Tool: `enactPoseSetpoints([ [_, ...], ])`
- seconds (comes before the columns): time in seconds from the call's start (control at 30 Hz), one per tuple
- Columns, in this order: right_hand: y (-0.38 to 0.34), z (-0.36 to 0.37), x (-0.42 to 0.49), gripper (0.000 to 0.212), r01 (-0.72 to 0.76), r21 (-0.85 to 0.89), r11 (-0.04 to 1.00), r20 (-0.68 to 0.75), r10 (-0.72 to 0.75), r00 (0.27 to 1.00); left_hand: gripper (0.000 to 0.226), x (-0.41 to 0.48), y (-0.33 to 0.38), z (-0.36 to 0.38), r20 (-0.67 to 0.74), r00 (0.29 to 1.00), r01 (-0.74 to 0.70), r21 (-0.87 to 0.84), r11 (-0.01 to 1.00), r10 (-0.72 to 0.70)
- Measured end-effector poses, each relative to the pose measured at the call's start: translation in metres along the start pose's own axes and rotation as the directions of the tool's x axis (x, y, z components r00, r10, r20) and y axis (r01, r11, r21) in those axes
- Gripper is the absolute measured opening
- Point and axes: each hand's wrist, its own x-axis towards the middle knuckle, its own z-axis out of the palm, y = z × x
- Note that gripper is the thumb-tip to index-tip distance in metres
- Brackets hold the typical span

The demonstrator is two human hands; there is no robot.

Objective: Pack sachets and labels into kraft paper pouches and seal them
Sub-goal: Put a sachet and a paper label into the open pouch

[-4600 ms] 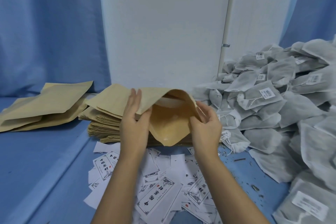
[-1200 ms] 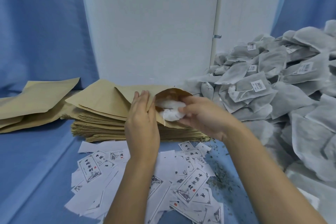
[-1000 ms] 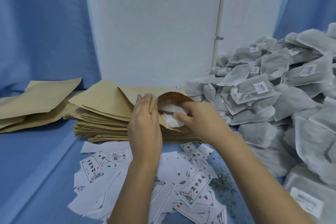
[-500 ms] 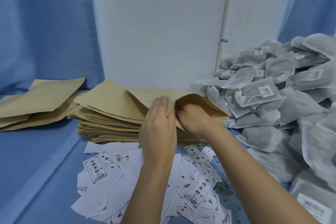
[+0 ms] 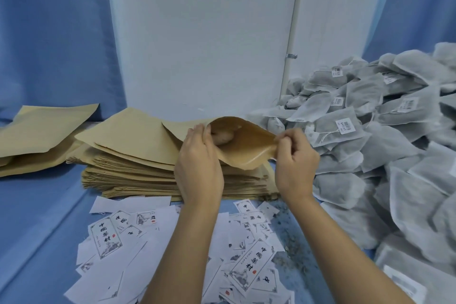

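Blue cloth covers the table (image 5: 37,205), with a blue curtain (image 5: 49,32) and a white foam-like panel (image 5: 202,32) standing behind it. Both bare forearms reach forward from the bottom edge, side by side, and meet at a brown kraft paper pouch (image 5: 246,148) held just above a tall stack of flat brown pouches (image 5: 138,170). The left hand (image 5: 199,163) is upright with its back to the camera. Its fingers curl over the left rim of the pouch mouth, gripping it. The right hand (image 5: 296,158) is raised at the same height, its fingers bent, thumb and fingertips pinching the right edge of the mouth. Between the two hands the mouth gapes wide, and a rounded lump shows inside near the left fingers; what it is cannot be told. A heap of grey mesh sachets with small white tags (image 5: 370,136) fills the right side of the table. Printed white paper labels (image 5: 249,269) lie scattered beneath the forearms, and a few more loose brown pouches (image 5: 44,131) lie to the far left.
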Motion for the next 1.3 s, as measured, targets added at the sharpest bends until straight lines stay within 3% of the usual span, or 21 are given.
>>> enactPoseSetpoints([
  [0.13,0.034,-0.011,0.027,0.018,-0.383,0.017,0.924,-0.143,0.381,0.913,0.041,0.001,0.011,0.011,-0.039,0.999,0.010,-0.021,1.000,-0.011],
  [0.2,0.051,-0.016,0.041,0.027,-0.545,0.058,0.836,-0.117,0.548,0.828,0.040,0.001,0.015,0.014,-0.050,0.999,-0.003,-0.027,1.000,0.002],
  [0.3,0.065,-0.022,0.056,0.045,-0.648,0.121,0.752,-0.025,0.655,0.755,0.042,0.002,0.020,0.017,-0.055,0.998,-0.008,-0.039,0.999,0.006],
  [0.47,0.072,-0.030,0.071,0.055,-0.652,0.334,0.681,-0.001,0.692,0.722,0.042,0.002,0.022,0.021,-0.061,0.998,-0.005,-0.053,0.999,0.002],
  [0.63,0.074,-0.031,0.075,0.051,-0.675,0.318,0.666,-0.210,0.744,0.635,0.041,0.003,0.020,0.023,-0.076,0.997,0.007,-0.078,0.997,-0.013],
  [0.83,0.075,-0.029,0.074,0.059,-0.677,0.341,0.652,-0.046,0.731,0.681,0.040,0.002,0.023,0.022,-0.131,0.991,0.002,-0.119,0.993,-0.018],
  [0.97,0.078,-0.028,0.073,0.046,-0.608,0.291,0.739,-0.161,0.664,0.730,0.043,0.007,0.020,0.017,-0.146,0.988,0.030,-0.146,0.989,-0.051],
  [1.1,0.080,-0.028,0.061,0.025,-0.547,0.330,0.769,-0.317,0.636,0.703,0.044,0.008,0.018,0.015,-0.146,0.987,0.034,-0.170,0.985,-0.059],
  [1.17,0.085,-0.027,0.054,0.017,-0.564,0.254,0.786,-0.346,0.618,0.706,0.043,0.006,0.017,0.016,-0.138,0.989,0.034,-0.165,0.986,-0.057],
  [1.3,0.095,-0.029,0.052,0.030,-0.649,0.031,0.760,-0.340,0.618,0.709,0.041,0.004,0.016,0.017,-0.128,0.990,0.032,-0.150,0.988,-0.051],
])
